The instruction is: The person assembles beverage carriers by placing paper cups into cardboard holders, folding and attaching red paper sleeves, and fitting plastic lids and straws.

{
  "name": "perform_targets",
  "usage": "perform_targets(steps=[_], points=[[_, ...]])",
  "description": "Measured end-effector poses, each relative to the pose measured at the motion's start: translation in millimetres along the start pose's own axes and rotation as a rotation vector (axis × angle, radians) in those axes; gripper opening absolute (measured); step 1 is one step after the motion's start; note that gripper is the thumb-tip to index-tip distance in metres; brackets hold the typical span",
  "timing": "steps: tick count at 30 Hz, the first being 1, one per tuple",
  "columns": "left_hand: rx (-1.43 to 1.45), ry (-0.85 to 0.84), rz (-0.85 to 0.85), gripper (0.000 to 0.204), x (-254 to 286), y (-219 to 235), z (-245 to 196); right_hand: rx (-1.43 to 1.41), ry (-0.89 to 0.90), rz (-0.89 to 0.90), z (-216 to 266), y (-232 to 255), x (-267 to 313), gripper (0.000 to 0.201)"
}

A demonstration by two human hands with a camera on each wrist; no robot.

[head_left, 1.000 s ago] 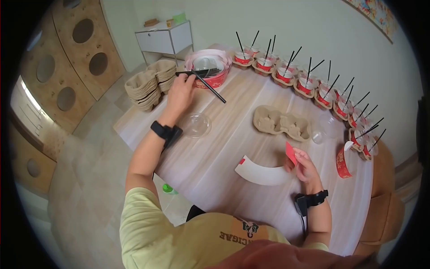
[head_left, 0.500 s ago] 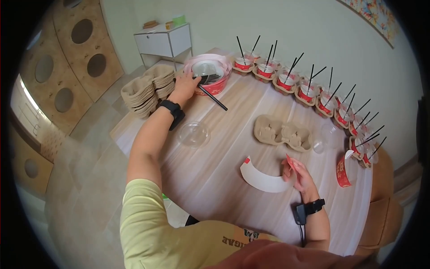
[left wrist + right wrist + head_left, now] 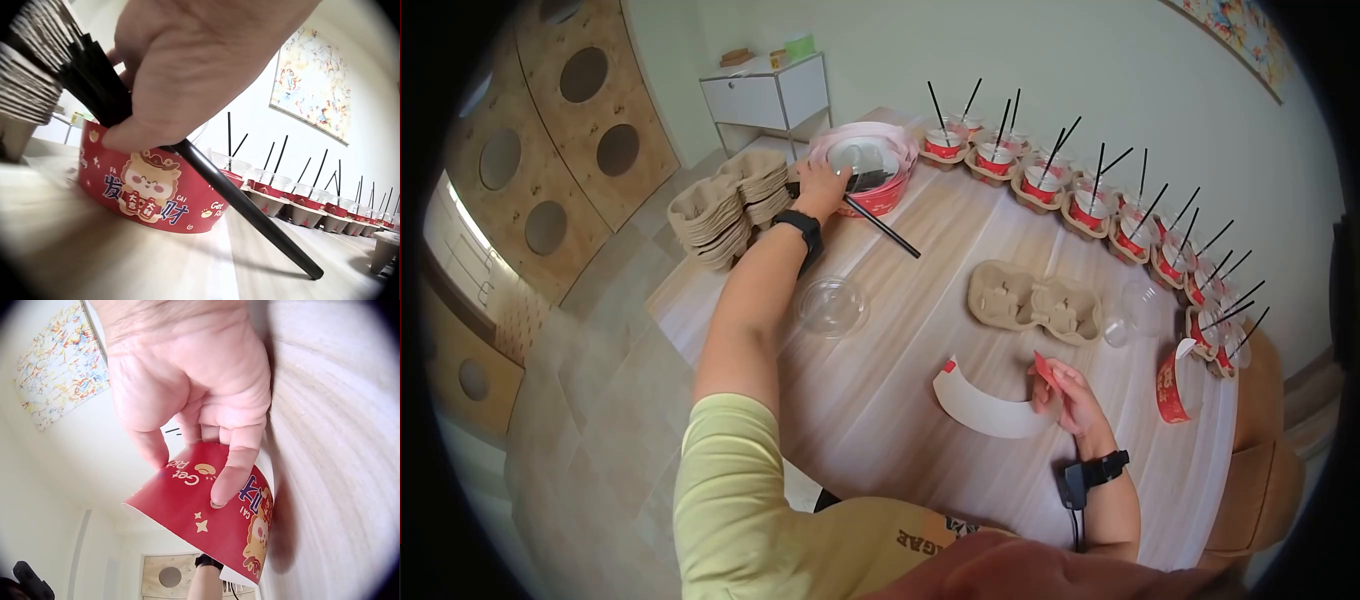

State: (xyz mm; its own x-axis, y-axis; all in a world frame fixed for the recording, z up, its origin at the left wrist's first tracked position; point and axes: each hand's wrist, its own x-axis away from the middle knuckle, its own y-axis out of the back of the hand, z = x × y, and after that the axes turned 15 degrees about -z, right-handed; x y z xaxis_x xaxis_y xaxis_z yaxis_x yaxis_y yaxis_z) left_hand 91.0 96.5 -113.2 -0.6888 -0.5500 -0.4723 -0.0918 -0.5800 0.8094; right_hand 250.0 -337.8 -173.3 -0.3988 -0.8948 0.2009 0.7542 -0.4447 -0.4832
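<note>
My left hand reaches over the rim of a red printed paper bowl at the table's far left. Black straws lie across the bowl by its thumb and fingers; whether it grips any I cannot tell. A long black tube leans from the bowl down to the tabletop. Near the front edge, my right hand pinches one end of a curved red paper cup sleeve. Fingers lie across the sleeve's printed face, and its white inner side faces up in the head view.
A cardboard cup carrier sits mid-table, with clear lids to the left and right of it. Stacked carriers stand beside the bowl. Red-sleeved cups with black straws line the far edge. Another sleeve stands at right.
My left hand has moved from the straws' left end toward the bowl's rim. The tube has shifted slightly. My right hand still holds the sleeve, nearly in place.
</note>
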Motion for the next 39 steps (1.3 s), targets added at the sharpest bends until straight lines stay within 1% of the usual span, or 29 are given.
perform_targets(steps=[3, 5, 9, 11, 12, 14, 15, 18, 20, 21, 23, 24, 25, 27, 28, 29, 31, 33, 34, 35, 37, 38, 39], points=[[0.028, -0.010, -0.012, 0.028, -2.9, -7.5, 1.6, 0.008, -0.009, -0.008, 0.4, -0.5, 0.2, 0.027], [0.023, -0.053, -0.049, 0.024, -3.7, -5.7, 1.1, 0.008, -0.011, 0.000, 0.4, -0.8, 0.2, 0.027], [0.073, -0.081, -0.046, 0.021, -1.9, -0.5, 4.3, -0.012, -0.035, -0.003, 0.2, -0.9, -0.3, 0.026], [0.171, -0.165, -0.143, 0.025, -3.9, -0.1, 11.5, 0.002, -0.032, -0.015, 1.5, -2.0, 0.1, 0.026], [0.171, -0.162, -0.142, 0.025, -6.0, 0.6, 12.7, 0.004, -0.034, -0.013, 1.6, -2.7, 0.1, 0.026], [0.131, -0.126, -0.062, 0.020, -8.8, 23.0, 13.8, 0.012, -0.021, -0.028, 2.1, -4.2, 0.0, 0.027], [0.131, -0.123, -0.062, 0.020, -9.4, 27.5, 16.9, 0.015, -0.022, -0.026, 2.7, -4.9, 0.2, 0.027], [0.066, -0.133, -0.090, 0.019, -4.8, 44.7, 29.4, 0.035, -0.018, -0.029, 3.7, -6.8, 0.6, 0.028], [0.037, -0.089, -0.184, 0.019, 6.3, 67.0, 38.5, 0.033, -0.016, -0.035, 3.2, -6.3, 0.6, 0.028], [0.036, -0.086, -0.184, 0.019, 9.9, 75.5, 44.4, 0.034, -0.016, -0.031, 3.2, -6.5, 0.9, 0.028], [-0.024, -0.040, -0.154, 0.033, 18.1, 89.4, 57.9, 0.050, -0.006, -0.047, 3.1, -7.7, 1.4, 0.029], [-0.018, -0.020, -0.212, 0.043, 27.5, 94.1, 62.4, 0.051, -0.007, -0.042, 3.5, -8.7, 1.9, 0.029], [-0.021, -0.016, -0.212, 0.043, 35.6, 99.7, 66.1, 0.058, 0.005, -0.058, 4.3, -10.2, 2.4, 0.030], [0.136, 0.009, -0.272, 0.054, 52.3, 110.2, 71.3, 0.068, 0.015, -0.067, 4.6, -11.8, 3.0, 0.030], [0.229, 0.018, -0.174, 0.061, 59.8, 114.3, 68.9, 0.066, 0.021, -0.078, 4.0, -11.7, 3.0, 0.031], [0.364, -0.001, -0.025, 0.059, 65.5, 110.5, 67.7, 0.064, 0.027, -0.088, 3.4, -11.6, 2.7, 0.031], [0.601, -0.177, -0.148, 0.069, 79.3, 58.8, 66.7, 0.066, 0.030, -0.095, 2.2, -10.5, 2.4, 0.031], [0.562, -0.113, 0.071, 0.070, 93.9, 81.6, 43.3, 0.070, 0.038, -0.106, 1.9, -11.7, 2.1, 0.031], [0.590, -0.099, 0.107, 0.067, 96.8, 78.3, 35.8, 0.074, 0.046, -0.107, 2.4, -12.3, 2.5, 0.031], [0.593, -0.098, 0.104, 0.067, 97.5, 68.7, 31.0, 0.078, 0.054, -0.109, 3.0, -12.6, 3.0, 0.031], [0.720, -0.173, 0.112, 0.066, 97.5, 52.5, 21.7, 0.074, 0.062, -0.113, 2.1, -12.4, 3.2, 0.031], [0.670, -0.163, 0.178, 0.067, 97.1, 49.9, 17.3, 0.066, 0.068, -0.117, 2.0, -12.4, 3.4, 0.030], [0.673, -0.164, 0.174, 0.067, 96.5, 48.4, 14.3, 0.069, 0.072, -0.118, 2.2, -12.8, 3.6, 0.030]])
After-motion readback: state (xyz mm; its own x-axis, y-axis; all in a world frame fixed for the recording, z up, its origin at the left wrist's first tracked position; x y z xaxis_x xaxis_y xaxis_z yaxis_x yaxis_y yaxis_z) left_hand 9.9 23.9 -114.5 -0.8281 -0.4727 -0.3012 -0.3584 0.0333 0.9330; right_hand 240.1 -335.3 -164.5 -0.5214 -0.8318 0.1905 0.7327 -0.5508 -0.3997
